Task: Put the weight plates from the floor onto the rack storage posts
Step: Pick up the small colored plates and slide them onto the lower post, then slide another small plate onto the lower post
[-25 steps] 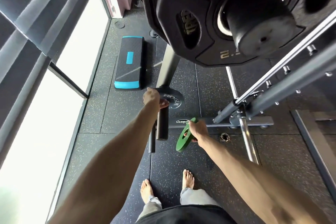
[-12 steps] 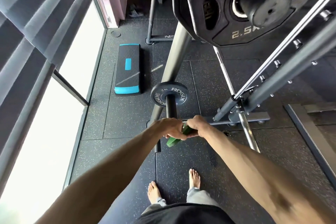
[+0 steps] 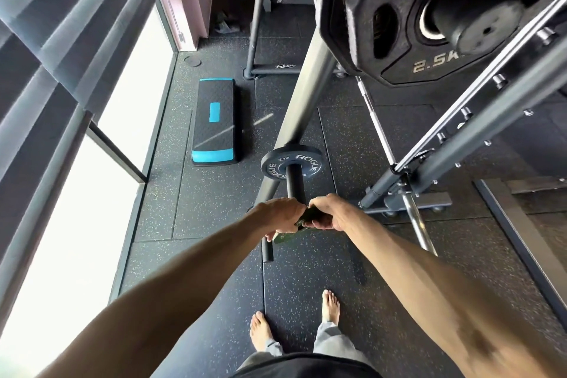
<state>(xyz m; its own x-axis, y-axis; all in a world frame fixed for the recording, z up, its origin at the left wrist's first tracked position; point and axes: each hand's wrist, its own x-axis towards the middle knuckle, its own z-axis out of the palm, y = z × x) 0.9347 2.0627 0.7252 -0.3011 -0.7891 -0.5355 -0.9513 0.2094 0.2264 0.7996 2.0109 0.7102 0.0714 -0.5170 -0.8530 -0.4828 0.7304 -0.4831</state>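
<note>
A small green weight plate [image 3: 287, 236] is held between both hands at the near end of a black storage post [image 3: 295, 186]. My left hand [image 3: 283, 214] grips its left side and my right hand [image 3: 329, 213] grips its right side; my fingers hide most of the plate. Farther along the same post sits a small black ROGUE plate [image 3: 291, 164]. Above, at top right, black plates [image 3: 399, 40] marked 2.5 kg hang on a higher post [image 3: 472, 18].
A grey rack upright [image 3: 303, 95] slants down to the floor behind the post. A barbell [image 3: 395, 163] and rack frame [image 3: 460, 144] stand to the right. A black and blue step platform [image 3: 213, 121] lies on the rubber floor. A window wall runs along the left.
My left hand left the ROGUE plate and came to the green plate. My right hand raised the green plate to the near end of the post, and now both hands hold it there.
</note>
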